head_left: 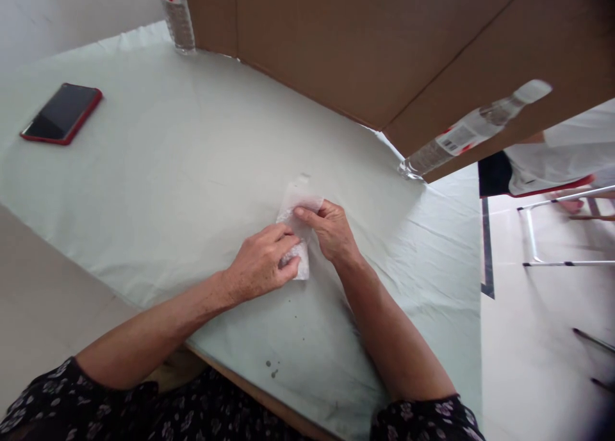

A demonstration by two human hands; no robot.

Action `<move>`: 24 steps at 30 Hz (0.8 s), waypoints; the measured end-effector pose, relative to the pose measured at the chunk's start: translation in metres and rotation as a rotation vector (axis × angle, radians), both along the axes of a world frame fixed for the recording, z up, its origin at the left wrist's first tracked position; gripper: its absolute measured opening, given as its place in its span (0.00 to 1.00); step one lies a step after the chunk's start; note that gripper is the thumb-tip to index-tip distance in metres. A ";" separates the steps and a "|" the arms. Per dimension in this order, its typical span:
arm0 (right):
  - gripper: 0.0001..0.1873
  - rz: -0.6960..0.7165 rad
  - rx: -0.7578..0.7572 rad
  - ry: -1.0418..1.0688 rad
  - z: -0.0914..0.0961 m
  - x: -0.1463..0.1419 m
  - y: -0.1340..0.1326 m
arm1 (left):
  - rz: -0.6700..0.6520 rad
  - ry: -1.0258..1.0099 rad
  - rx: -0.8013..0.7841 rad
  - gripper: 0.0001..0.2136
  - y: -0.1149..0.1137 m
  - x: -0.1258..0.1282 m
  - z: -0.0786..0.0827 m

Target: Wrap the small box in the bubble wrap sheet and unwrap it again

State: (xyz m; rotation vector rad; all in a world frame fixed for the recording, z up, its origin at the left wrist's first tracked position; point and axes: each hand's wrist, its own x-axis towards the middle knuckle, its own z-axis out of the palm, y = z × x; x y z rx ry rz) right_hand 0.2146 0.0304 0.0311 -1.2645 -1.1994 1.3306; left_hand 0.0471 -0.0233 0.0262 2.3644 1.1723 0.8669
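Note:
A small white, translucent piece of wrapping (303,200) with a bumpy texture lies over the cloth-covered table, between my two hands; I cannot make out its exact kind. My left hand (262,261) has its fingers curled over the lower left part and hides some of it. The thumb and fingers of my right hand (331,226) pinch its right edge, with the thumb on top. A clear tab-like end points away from me.
A pale green cloth (158,152) covers the table. A phone in a red case (62,114) lies at left. Brown cardboard panels (327,37) stand at the back, with water bottles (179,21) against them. Beyond the right edge are a person's white clothing (562,146) and a metal frame (531,236).

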 end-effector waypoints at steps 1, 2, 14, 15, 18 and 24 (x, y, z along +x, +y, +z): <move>0.10 0.001 0.013 0.015 0.003 -0.001 -0.005 | 0.053 -0.001 0.009 0.10 -0.001 0.000 0.000; 0.09 0.009 0.027 0.022 0.006 -0.001 -0.010 | 0.114 -0.001 0.018 0.12 -0.002 0.000 0.001; 0.07 0.122 0.392 -0.320 0.003 0.005 -0.080 | 0.171 -0.093 -0.090 0.23 -0.001 -0.005 -0.007; 0.07 0.116 0.429 -0.354 -0.001 0.006 -0.084 | 0.135 -0.081 -0.106 0.17 0.000 -0.006 -0.007; 0.13 0.105 0.502 -0.463 -0.011 0.008 -0.094 | 0.062 -0.035 -0.144 0.07 0.004 -0.011 -0.007; 0.21 0.202 0.655 -0.609 -0.025 0.013 -0.100 | -0.149 0.037 -0.170 0.10 0.004 -0.034 0.006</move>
